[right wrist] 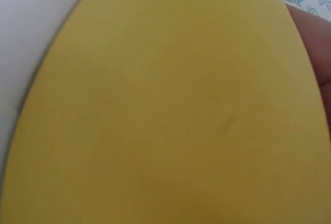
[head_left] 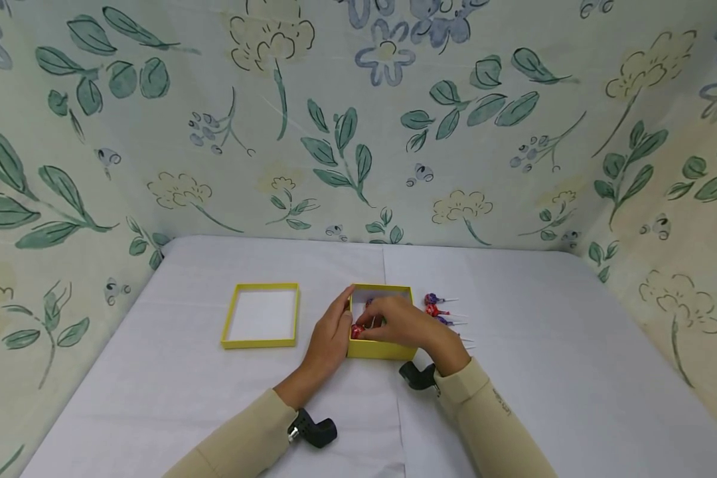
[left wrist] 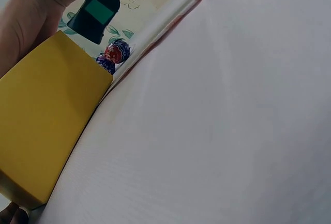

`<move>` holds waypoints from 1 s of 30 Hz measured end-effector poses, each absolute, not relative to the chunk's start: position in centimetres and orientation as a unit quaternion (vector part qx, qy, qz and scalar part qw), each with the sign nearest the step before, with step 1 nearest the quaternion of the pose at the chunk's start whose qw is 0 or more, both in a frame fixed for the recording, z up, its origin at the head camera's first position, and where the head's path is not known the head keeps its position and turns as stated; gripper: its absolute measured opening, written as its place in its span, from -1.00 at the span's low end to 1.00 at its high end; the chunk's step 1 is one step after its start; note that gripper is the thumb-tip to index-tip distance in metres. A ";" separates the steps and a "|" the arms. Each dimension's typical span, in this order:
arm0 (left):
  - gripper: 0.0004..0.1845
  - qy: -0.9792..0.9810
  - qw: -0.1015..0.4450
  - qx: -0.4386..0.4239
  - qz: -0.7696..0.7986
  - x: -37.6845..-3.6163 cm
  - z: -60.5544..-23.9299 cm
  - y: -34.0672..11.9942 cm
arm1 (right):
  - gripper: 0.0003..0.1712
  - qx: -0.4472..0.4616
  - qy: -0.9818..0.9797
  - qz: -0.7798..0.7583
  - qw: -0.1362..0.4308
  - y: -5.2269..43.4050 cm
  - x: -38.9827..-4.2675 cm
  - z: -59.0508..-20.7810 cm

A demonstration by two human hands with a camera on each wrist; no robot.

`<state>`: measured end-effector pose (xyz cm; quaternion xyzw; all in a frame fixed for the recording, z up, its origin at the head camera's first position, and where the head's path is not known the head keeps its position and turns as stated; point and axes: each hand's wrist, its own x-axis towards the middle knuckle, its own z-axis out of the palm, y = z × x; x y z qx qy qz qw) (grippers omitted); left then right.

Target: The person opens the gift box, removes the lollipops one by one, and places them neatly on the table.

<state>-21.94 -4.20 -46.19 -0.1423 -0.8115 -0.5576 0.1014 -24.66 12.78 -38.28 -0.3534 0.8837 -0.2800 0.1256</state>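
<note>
My left hand (head_left: 331,328) lies with extended fingers along the left side of a yellow box (head_left: 382,350), steadying it. Over the open box, my right hand (head_left: 401,321) reaches in with bent fingers and pinches a red-wrapped lollipop (head_left: 356,331) near the front left corner. A purple wrapper (head_left: 368,302) shows further back inside; the rest of the interior is largely covered by the hand. In the left wrist view, the box wall (left wrist: 51,110) fills the left side. The box's yellow front (right wrist: 165,100) takes up most of the right wrist view.
Several lollipops with red and purple wrappers (head_left: 433,310) lie to the right of the box, white sticks pointing right. Left of the box lies a yellow-rimmed lid (head_left: 259,344) with a white inside. White cloth (head_left: 155,398) covers the table, with a floral curtain behind.
</note>
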 end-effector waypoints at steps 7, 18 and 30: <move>-0.49 -0.810 0.101 -0.149 -0.557 -22.0 -46.2 -4.1 | -0.86 -0.347 0.884 -0.284 0.131 12.9 -24.7 -38.4; -0.48 -0.808 0.099 -0.153 -0.561 -22.0 -46.1 -4.1 | -0.88 -0.349 0.889 -0.274 0.117 13.0 -24.9 -38.7; -0.49 -0.806 0.102 -0.145 -0.564 -21.8 -46.0 -4.2 | -0.85 -0.334 0.887 -0.304 0.096 13.3 -24.7 -38.1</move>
